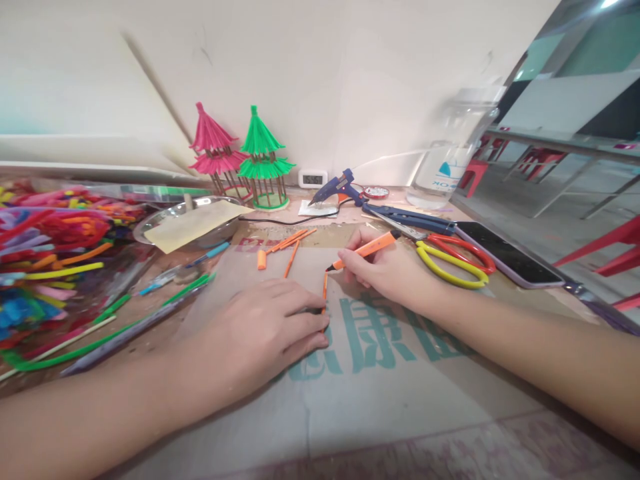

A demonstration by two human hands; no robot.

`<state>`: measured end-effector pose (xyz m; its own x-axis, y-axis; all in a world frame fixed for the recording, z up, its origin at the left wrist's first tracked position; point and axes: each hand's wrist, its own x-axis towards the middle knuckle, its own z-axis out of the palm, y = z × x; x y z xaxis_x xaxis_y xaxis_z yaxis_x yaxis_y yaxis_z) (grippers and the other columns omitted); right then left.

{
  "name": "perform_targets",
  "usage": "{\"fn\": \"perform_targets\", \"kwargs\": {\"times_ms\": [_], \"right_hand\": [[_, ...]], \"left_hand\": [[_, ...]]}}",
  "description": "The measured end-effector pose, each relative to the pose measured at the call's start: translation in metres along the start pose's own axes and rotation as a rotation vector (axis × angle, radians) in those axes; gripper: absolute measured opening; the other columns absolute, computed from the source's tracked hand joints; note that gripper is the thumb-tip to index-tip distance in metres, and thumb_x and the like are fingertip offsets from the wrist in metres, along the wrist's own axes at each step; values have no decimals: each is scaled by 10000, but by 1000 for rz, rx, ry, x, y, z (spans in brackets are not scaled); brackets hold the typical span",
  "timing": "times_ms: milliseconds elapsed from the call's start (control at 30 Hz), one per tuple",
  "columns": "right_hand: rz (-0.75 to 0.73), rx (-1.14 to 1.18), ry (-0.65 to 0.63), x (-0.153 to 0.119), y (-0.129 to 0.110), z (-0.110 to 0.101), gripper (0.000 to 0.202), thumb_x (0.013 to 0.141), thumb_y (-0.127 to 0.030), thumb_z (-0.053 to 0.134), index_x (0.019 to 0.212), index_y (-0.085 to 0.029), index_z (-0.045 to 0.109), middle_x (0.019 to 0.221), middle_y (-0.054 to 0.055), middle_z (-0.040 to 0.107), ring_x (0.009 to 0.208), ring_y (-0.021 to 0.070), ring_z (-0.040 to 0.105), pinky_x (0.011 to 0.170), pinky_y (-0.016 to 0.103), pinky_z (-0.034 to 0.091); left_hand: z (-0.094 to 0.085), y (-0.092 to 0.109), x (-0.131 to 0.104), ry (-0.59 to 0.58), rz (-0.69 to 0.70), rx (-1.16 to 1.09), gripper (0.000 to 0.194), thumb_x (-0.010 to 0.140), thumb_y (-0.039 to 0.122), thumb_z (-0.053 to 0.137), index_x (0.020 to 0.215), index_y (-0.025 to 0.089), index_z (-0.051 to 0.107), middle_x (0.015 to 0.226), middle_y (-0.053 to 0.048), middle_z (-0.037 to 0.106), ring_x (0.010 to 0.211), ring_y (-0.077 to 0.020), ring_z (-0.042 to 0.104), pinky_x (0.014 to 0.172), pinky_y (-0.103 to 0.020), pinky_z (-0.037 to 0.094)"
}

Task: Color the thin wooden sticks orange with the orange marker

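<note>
The thin, straight orange stick (pixel 325 290) lies on the translucent plastic sheet printed with large teal characters (pixel 400 400), its near end at the fingertips of the left hand (pixel 273 327). The likeliest trouble is the stick rolling or swivelling: it is very slender, the far part lies free of the fingers, and sideways pressure from the slim orange marker with a black tip (pixel 374 247) could push it askew. A slip would probably carry ink onto the sheet beside the stick, or towards the fingers. The marker's small cylindrical orange cap (pixel 261 260) sits loose to the left of the stick, so a sweep of the left hand might send it rolling. To the right of the stick, the metal scissors with red and yellow loop handles (pixel 450 253) lie just beside the right wrist, where a careless shift might knock them. The left hand is palm-down with fingers reaching across to the stick; whether they pinch it or merely press, I cannot tell. The right hand (pixel 383 263) is closed around the marker in a writing grip, slanting its tip down to the stick's far end. The two hands are apart, on either side of the stick, forearms angling inward.
</note>
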<state>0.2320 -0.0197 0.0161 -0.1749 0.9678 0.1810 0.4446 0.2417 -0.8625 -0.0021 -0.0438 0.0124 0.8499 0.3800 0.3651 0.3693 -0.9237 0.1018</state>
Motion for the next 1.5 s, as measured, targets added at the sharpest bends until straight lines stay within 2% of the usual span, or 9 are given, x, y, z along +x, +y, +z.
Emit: {"fn": "perform_targets", "kwargs": {"times_ms": [167,367,700,933,1167,1367,1500], "right_hand": [[11,5,-58,-2,-3,0,197,894,-326,608,777,-222,489,593,-24,637,506,118,537,489,233,412],[26,12,-31,0,-1,0,192,903,-331,598,785,-222,492,589,-29,637,487,109,523,461,220,398],[20,64,-172,-3,-3,-1,203,891,-308,610,761,-222,479,549,-41,642,435,88,490,426,204,341],[40,42,-44,1,0,0,201,899,-297,598,762,-222,472,553,-39,627,459,92,498,441,206,374],[27,86,-147,-2,-2,-1,199,873,-299,641,773,-219,488,556,-39,643,438,85,480,427,203,340],[48,79,-95,-1,-1,1,195,901,-285,601,767,-222,474,546,-42,622,450,94,497,427,203,356],[30,111,-108,-2,-1,-1,194,899,-295,614,778,-220,482,557,-40,633,445,89,490,431,201,350]], "left_hand": [[1,-1,1,-6,-6,5,222,1049,327,520,1069,208,706,1110,-35,699,974,-208,649,877,-368,473],[1,-1,0,-9,-14,12,219,1046,338,524,1055,214,703,1113,-30,697,983,-211,648,875,-366,477],[2,-1,0,-3,-10,13,231,1050,340,512,1055,211,703,1107,-35,700,982,-211,652,881,-364,487],[1,0,1,6,-7,26,237,1045,338,519,1036,206,717,1076,-43,712,952,-213,665,865,-363,502],[1,0,1,9,-6,39,251,1052,343,504,1035,202,710,1071,-36,716,946,-214,665,863,-369,503],[3,-1,-1,7,-20,42,250,1053,356,502,1033,206,701,1075,-33,714,968,-216,663,882,-376,494],[3,-1,-1,0,-17,35,244,1052,350,505,1036,205,701,1075,-33,713,963,-212,667,873,-368,498]]}}
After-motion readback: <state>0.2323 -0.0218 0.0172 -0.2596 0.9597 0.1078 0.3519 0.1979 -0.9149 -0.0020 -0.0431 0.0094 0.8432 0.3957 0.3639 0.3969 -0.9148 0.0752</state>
